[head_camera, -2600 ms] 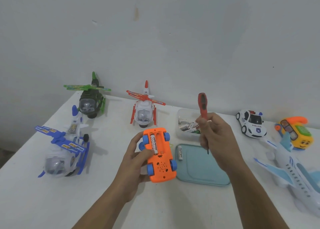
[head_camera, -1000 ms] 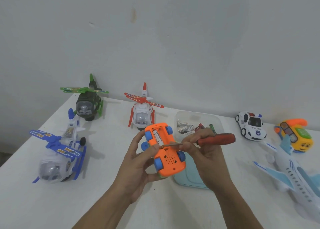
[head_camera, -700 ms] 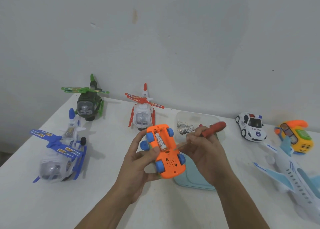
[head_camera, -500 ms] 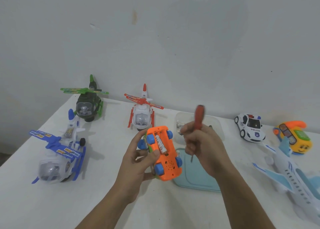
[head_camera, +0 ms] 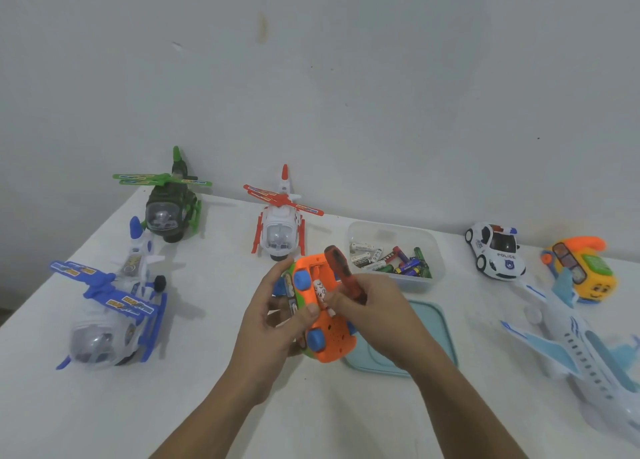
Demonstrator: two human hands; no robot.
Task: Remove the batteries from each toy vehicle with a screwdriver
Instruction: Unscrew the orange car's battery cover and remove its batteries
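Head camera: the flat white table (head_camera: 207, 406) has open room along its front edge. Above it, the left hand (head_camera: 273, 320) grips one upside-down orange plastic toy car (head_camera: 325, 337). The right hand (head_camera: 377, 313) holds one red-handled screwdriver (head_camera: 341, 268) and pinches a white battery (head_camera: 320, 290) in the car. Farther back: one teal lid (head_camera: 433, 327), one clear tub of batteries (head_camera: 429, 247), three toy helicopters (head_camera: 280, 230).

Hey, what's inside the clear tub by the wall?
The clear tub holds a heap of loose batteries; any beneath the top ones are covered.
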